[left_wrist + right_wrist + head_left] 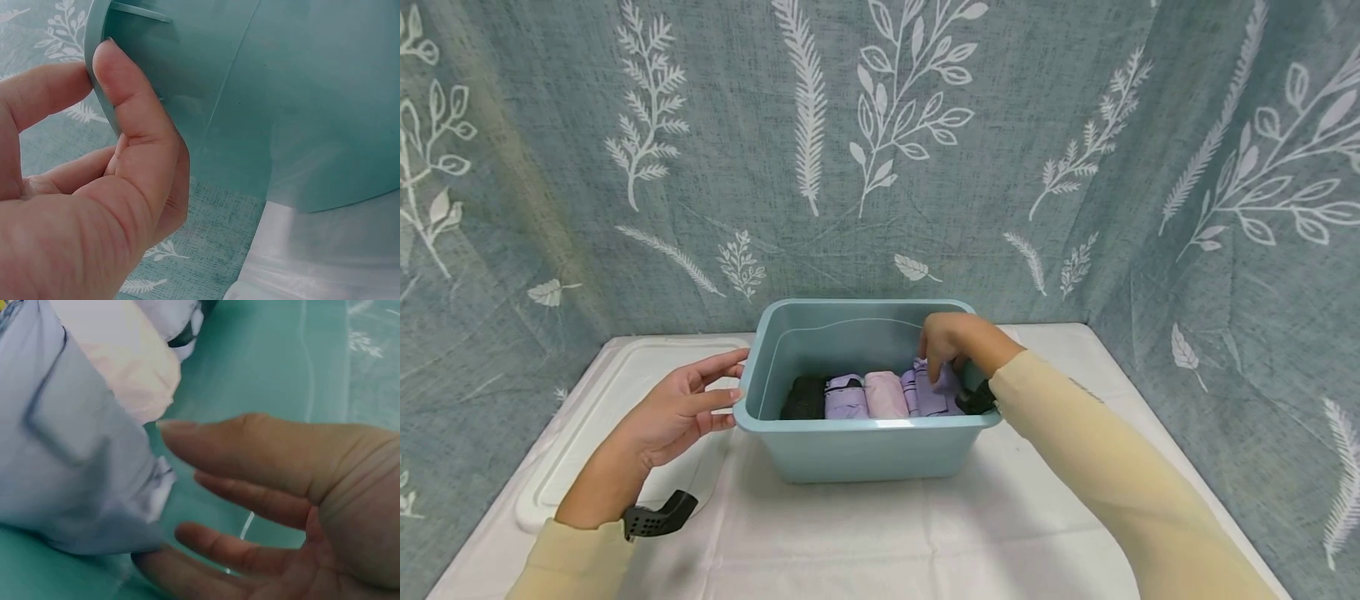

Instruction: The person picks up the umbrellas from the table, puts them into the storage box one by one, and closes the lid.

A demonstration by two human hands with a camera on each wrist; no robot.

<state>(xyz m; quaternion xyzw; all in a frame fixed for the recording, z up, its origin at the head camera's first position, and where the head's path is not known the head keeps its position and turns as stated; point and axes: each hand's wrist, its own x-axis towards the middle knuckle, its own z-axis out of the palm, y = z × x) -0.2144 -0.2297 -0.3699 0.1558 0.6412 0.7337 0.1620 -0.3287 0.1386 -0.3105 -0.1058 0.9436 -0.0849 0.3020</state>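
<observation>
A light-blue plastic bin [880, 454] stands on the white cloth. My left hand [681, 408] is at its left rim, thumb and fingertips against the edge with a gap between them. Inside the bin, my right hand [951, 337] reaches down over a folded purple cloth [934, 398]. In the right wrist view the thumb and fingers are spread apart, with fingertips right at the corner of the grey-purple cloth [75, 450]. In a row to its left lie a pale pink rolled cloth [886, 395], a lilac bundle [846, 400] and a black one [805, 398].
A white lid [625, 400] lies flat to the left, partly under the left arm. The table has a white cloth [820, 542]. A grey-green curtain [850, 167] with white leaf prints hangs behind and at both sides.
</observation>
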